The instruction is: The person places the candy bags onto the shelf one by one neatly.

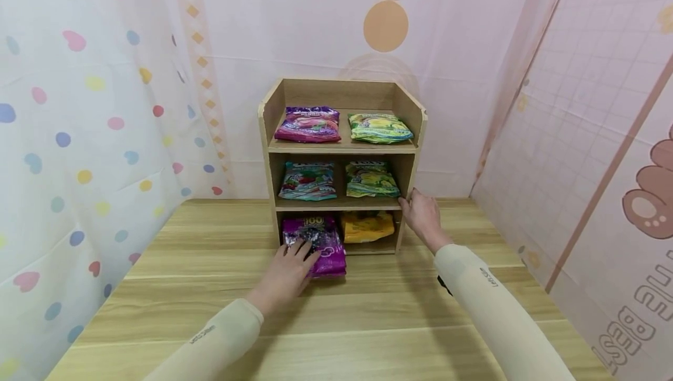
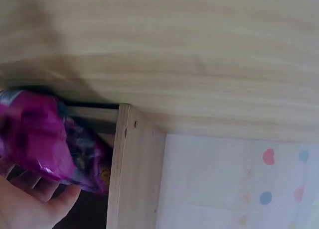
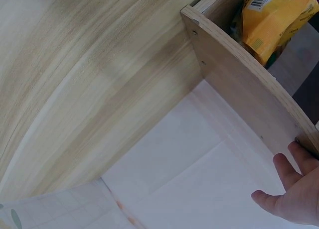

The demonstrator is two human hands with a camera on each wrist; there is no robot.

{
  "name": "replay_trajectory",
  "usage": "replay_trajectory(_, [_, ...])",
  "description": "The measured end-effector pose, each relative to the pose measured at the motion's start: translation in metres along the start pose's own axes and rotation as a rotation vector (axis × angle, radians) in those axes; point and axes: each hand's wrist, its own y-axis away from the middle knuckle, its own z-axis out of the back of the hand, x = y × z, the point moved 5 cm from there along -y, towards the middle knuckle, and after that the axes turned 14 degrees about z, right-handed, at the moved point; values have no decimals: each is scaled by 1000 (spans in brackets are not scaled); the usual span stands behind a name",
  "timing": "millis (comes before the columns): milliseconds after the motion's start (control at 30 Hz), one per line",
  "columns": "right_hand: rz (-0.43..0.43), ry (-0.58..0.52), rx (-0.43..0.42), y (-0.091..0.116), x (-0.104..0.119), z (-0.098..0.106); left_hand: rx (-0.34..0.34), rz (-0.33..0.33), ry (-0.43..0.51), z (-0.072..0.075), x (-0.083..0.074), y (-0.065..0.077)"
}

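In the head view a wooden three-tier shelf [image 1: 336, 148] holds bags of sweets. My left hand [image 1: 286, 267] grips a purple bag of sweets [image 1: 330, 252] at the bottom left compartment. That bag sticks out past the shelf's front edge, tilted, with its lower end over the table. The left wrist view shows fingers [image 2: 42, 189] against the purple wrapper. My right hand [image 1: 423, 215] touches the shelf's right side near the middle board. In the right wrist view its fingers [image 3: 286, 171] are spread, tips at the outer side panel.
A yellow bag [image 1: 368, 227] lies in the bottom right compartment. Two bags, one teal [image 1: 307, 182] and one green-yellow [image 1: 372, 180], occupy the middle tier. On top lie a pink-purple bag [image 1: 309, 125] and a lime bag [image 1: 380, 128]. Patterned curtains [image 1: 105, 106] surround the wooden table [image 1: 336, 328].
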Motion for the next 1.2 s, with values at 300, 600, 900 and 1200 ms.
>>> replay_trajectory(300, [-5,8,-10,-1,-1,1,-15,101,-30,2,8,-18])
replay_trajectory(600, [-18,-1,10,1,0,-1,-23,40,-84,1,-11,-10])
replay_trajectory(900, [-14,-9,-3,-1,0,1,-150,-140,-90,3,-33,20])
replay_trajectory(1200, [-18,-18,2,0,0,0,-56,-18,-69,-7,-20,7])
